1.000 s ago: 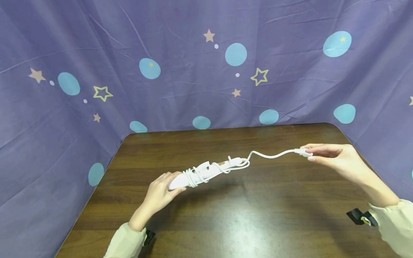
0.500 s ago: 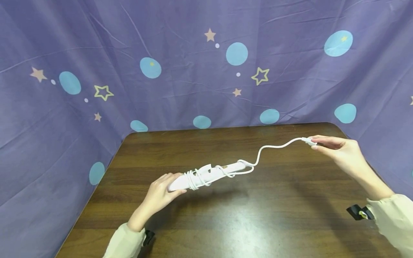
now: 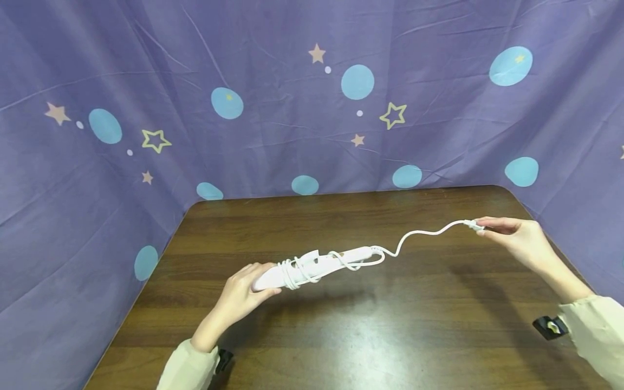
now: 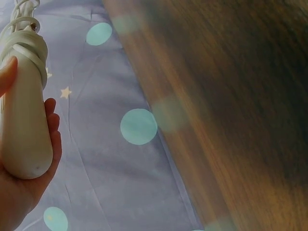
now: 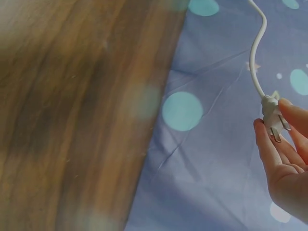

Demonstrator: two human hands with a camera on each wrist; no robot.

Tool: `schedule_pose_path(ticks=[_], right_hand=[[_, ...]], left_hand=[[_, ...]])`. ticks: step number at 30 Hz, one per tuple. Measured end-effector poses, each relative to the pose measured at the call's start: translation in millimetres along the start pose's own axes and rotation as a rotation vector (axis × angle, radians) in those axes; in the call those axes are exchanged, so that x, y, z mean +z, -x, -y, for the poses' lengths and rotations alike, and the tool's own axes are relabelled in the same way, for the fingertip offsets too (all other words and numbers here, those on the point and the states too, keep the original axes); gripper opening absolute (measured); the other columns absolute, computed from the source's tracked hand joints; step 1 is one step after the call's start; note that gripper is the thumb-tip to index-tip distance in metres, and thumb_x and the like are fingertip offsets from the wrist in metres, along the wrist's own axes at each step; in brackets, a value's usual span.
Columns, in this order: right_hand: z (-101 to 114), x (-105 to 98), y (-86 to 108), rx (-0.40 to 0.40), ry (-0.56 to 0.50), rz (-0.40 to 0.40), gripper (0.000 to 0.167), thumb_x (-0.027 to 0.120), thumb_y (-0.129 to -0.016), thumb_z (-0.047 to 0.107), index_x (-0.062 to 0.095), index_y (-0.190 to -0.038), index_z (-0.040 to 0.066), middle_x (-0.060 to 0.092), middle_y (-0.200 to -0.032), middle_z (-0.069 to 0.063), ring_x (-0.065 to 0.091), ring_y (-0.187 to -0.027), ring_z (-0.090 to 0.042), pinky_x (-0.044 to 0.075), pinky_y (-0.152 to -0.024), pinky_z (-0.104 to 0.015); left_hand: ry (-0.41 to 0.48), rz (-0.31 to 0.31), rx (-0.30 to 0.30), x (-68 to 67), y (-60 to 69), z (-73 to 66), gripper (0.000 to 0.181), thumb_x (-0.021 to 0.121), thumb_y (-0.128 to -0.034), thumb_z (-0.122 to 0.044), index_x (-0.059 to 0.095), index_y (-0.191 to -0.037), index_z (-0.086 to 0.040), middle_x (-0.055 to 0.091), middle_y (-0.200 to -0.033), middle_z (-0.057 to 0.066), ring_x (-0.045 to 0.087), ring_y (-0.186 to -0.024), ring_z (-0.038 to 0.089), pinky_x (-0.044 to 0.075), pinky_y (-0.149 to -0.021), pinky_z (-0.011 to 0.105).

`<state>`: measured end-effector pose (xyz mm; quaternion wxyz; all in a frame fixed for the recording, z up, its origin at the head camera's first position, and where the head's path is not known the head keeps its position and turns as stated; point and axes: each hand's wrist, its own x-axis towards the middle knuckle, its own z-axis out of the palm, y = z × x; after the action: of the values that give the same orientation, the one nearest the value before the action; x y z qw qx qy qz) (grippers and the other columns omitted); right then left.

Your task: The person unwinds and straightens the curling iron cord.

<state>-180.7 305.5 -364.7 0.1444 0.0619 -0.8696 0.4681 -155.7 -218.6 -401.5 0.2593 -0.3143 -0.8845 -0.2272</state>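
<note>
A long white appliance (image 3: 317, 266), which looks like a hair iron, is held above the table at a slight tilt. My left hand (image 3: 244, 292) grips its rounded end, thumb on one side and fingers on the other in the left wrist view. Several turns of its white cord (image 3: 291, 273) are wound around the body. From the far end, a loose wavy stretch of cord runs right to the plug (image 5: 274, 120). Between thumb and fingers, my right hand (image 3: 524, 244) pinches this plug, with its metal prongs pointing away from the cord.
Beneath both hands lies a dark brown wooden table (image 3: 414, 314) with rounded far corners. A purple curtain (image 3: 273, 151) printed with stars and blue dots hangs behind it and along the sides. Black straps (image 3: 551, 327) show at the cuffs.
My right hand rose with the plug, then came back down, ending slightly farther right. The free stretch of cord now reaches farther from the hair iron, whose cord end dipped slightly. My left hand stayed nearly still.
</note>
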Motion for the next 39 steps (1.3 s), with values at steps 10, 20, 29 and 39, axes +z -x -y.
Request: schedule_pose_path(ticks=[10,20,29,39], right_hand=[[-71.6,0.0,-1.0,-0.033,-0.001,0.142,0.026,0.068,-0.077,0.012,0.066,-0.099,-0.001,0.066,-0.090,0.014,0.060,-0.081,0.005,0.046,-0.063,-0.012],[-72.2,2.5,8.9,-0.012,-0.004,0.244,0.022,0.068,-0.077,0.010,0.066,-0.094,-0.004,0.066,-0.089,0.013,0.058,-0.081,0.007,0.045,-0.063,-0.012],[-62.9,6.6,19.6,0.011,0.016,0.341,0.022,0.066,-0.076,0.006,0.063,-0.092,-0.009,0.064,-0.086,0.016,0.058,-0.076,0.005,0.046,-0.061,-0.014],[-79.2,16.8,26.3,-0.034,-0.045,0.430,0.018,0.063,-0.073,-0.007,0.059,-0.088,-0.016,0.067,-0.079,0.003,0.058,-0.072,0.001,0.046,-0.058,-0.015]], left_hand=[[0.014,-0.045,0.009,1.7,0.8,4.1,0.049,0.078,-0.0586,-0.023,0.063,-0.101,-0.005,0.063,-0.083,0.002,0.054,-0.070,0.010,0.045,-0.070,0.035],[0.015,-0.054,-0.020,1.0,0.0,6.9,0.050,0.078,-0.0578,-0.023,0.063,-0.100,-0.002,0.064,-0.084,0.005,0.057,-0.072,0.015,0.044,-0.079,0.045],[0.005,-0.061,-0.022,1.7,-1.3,8.1,0.050,0.078,-0.0577,-0.024,0.062,-0.100,-0.001,0.064,-0.083,0.006,0.058,-0.072,0.017,0.045,-0.078,0.045],[-0.009,-0.048,-0.032,4.5,-1.1,11.1,0.050,0.078,-0.0582,-0.025,0.063,-0.100,-0.002,0.065,-0.087,0.009,0.060,-0.077,0.021,0.044,-0.080,0.045]])
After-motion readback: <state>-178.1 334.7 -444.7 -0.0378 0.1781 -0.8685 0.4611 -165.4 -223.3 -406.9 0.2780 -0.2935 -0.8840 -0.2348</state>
